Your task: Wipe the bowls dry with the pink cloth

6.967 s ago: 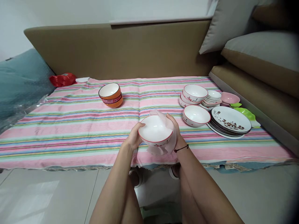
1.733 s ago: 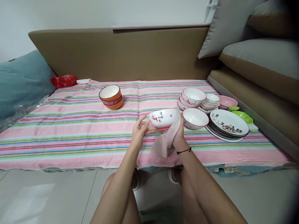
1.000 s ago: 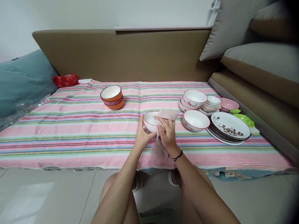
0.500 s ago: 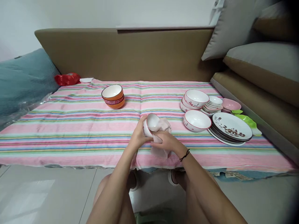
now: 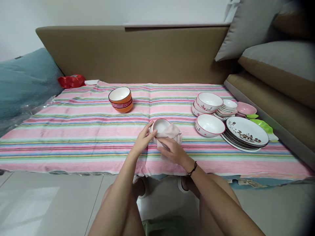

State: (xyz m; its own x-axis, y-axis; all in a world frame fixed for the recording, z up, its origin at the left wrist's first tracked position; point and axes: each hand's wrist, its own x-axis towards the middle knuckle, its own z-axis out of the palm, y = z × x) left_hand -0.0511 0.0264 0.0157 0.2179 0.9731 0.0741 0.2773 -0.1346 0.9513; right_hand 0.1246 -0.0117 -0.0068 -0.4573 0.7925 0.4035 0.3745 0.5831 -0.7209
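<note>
Left hand: the left hand (image 5: 144, 137) is curling part-closed around the left side of the white bowl (image 5: 160, 124), its thumb reaching the near rim.
Right hand: the right hand (image 5: 172, 151) is bending half-closed, pressing the pale cloth (image 5: 174, 131) against the bowl's right side; the fingertips under the folds are not showing.
Bowl in hand: it is tilting in both hands over the striped cover (image 5: 73, 126), near the middle of the front edge; whether it is touching the cover, I cannot tell.
Just changed: the cloth is now spreading over the right and near rim, where half a second ago it was bunching lower at the right.
What that means: the wiping seems to be working along the rim and wall, with the left hand steadying.
Right end of cover: a loose bowl (image 5: 209, 125) is sitting in front of the bowl stack (image 5: 208, 102), and the plates (image 5: 247, 131) are lying just beside it, all staying put.
Back left of cover: the orange bowls (image 5: 120, 95) are standing stacked, well apart from both hands.
</note>
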